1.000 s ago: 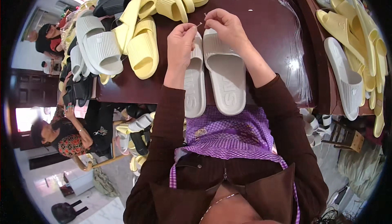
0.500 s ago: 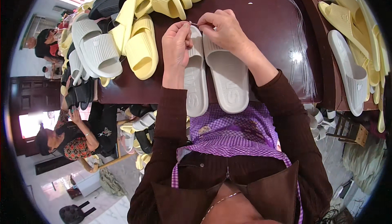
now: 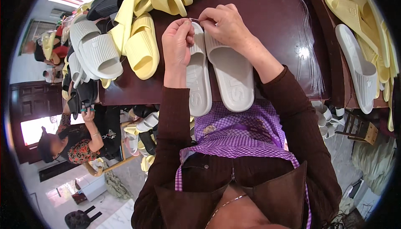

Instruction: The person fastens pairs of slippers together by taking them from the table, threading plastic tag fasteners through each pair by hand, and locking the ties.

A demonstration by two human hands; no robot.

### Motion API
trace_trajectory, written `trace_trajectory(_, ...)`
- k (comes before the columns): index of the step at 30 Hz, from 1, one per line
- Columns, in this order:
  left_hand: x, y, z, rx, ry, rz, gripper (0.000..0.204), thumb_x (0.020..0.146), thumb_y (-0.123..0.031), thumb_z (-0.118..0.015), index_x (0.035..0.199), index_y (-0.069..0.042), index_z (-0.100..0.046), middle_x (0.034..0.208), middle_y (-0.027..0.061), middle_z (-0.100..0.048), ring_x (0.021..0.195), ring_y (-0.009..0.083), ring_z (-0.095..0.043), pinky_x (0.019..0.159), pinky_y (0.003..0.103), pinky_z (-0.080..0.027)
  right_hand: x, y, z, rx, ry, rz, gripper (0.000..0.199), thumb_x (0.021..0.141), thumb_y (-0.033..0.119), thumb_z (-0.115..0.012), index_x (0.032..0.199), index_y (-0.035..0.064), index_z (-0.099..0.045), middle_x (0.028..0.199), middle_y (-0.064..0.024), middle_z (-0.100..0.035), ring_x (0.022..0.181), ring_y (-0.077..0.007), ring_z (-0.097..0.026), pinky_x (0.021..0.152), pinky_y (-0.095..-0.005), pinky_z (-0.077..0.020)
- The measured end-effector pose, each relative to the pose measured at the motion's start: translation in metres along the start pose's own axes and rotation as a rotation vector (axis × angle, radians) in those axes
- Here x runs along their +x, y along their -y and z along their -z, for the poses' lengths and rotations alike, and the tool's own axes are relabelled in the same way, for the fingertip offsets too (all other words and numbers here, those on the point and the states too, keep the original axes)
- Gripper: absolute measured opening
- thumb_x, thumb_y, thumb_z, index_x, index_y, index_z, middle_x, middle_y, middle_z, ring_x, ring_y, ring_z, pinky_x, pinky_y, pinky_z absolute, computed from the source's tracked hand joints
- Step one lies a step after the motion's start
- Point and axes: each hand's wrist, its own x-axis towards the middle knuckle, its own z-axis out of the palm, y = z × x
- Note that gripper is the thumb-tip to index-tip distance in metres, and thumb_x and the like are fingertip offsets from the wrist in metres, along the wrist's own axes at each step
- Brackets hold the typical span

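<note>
A pair of light grey slide slippers lies side by side in front of me, toes away. My left hand [image 3: 176, 45] is over the front of the left grey slipper [image 3: 197, 78], its thumb and fingers pinched together. Close beside it, my right hand [image 3: 225, 25] pinches too, above the strap of the right grey slipper [image 3: 232, 76]. Between the fingertips runs a short, thin, pale strand [image 3: 194, 19], like a plastic tie; its ends are hidden by the fingers. A bundle of thin clear strands [image 3: 308, 41] rests on the table to the right.
The dark red table [image 3: 267, 24] holds yellow slippers [image 3: 143, 53], grey slippers [image 3: 102, 49] and black slippers [image 3: 106, 5] piled at the left. More yellow and grey slippers lie on a raised surface at the right. A co-worker [image 3: 69, 143] sits at the left, holding black slippers.
Both my hands stay pinched on the strand and have shifted only slightly. The whole view has moved a little. The co-worker at the left has moved their raised hand.
</note>
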Motion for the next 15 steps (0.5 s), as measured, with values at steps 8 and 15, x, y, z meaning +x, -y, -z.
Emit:
trace_trajectory(8,-0.0011,-0.0003,-0.0003,0.007,-0.004,-0.007,0.008,0.087,-0.010,-0.060,0.089,-0.002,-0.060,0.068,0.0008,-0.058,0.051,0.0040,-0.044,0.047,0.017,-0.033,-0.0009,-0.0002,-0.0010,-0.004,0.014,-0.003,0.004,0.077,0.011,-0.063,0.077,0.0111,-0.066,0.062,0.0003,-0.059,0.062,-0.0165,-0.056,0.078,-0.0320,-0.0393)
trace_trajectory(15,-0.0014,-0.0009,-0.0018,0.034,-0.007,-0.010,0.008,0.087,-0.010,-0.060,0.089,-0.002,-0.061,0.067,0.0007,-0.058,0.050,0.0032,-0.044,0.047,0.017,-0.032,0.0008,0.0029,0.0010,0.002,0.012,-0.004,0.003,0.077,0.011,-0.063,0.077,0.0110,-0.066,0.061,-0.0001,-0.058,0.061,-0.0165,-0.055,0.078,-0.0321,-0.0393)
